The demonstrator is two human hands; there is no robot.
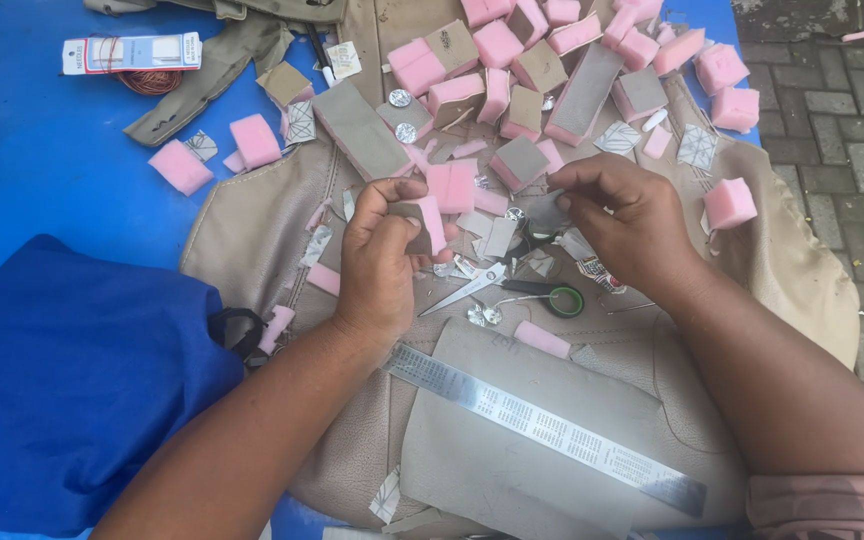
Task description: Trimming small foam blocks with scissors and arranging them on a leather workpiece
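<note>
Fingers of the left hand (pixel 380 262) pinch a pink foam piece (pixel 425 222). Just right of it, the right hand (pixel 620 225) pinches a grey scrap (pixel 546 212).

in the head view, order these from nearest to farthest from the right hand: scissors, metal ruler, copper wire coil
1. scissors: just below and left of the right hand, on the beige leather.
2. metal ruler: lower down, lying slantwise on the grey sheet near the person.
3. copper wire coil: far top left on the blue table, beside a white card.
</note>
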